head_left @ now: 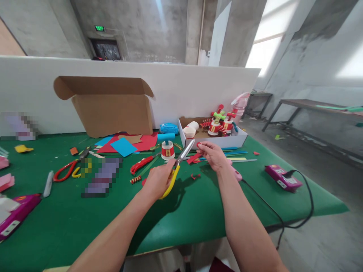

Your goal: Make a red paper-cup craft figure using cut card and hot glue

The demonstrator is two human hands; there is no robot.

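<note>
Over the green-covered bench [68, 223], the left hand [159, 179] grips yellow-handled metal scissors [185, 153] (blades nearly together, I'd say) just beside a small red scrap [198, 144] pinched by the right hand [213, 156].

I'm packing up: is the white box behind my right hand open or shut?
Open: the white box is uncovered, showing cups and colourful figures inside.

Below centre of frame: the left hand [159, 180] grips yellow-handled scissors [184, 153], blades directed toward the upper right. Right of centre: the right hand [214, 155] pinches a small red piece [199, 144] near the blade tips. Left of centre: a red-banded cup [168, 152]. Right of centre: a shallow white box [227, 142] contains several cups [214, 128].
</note>
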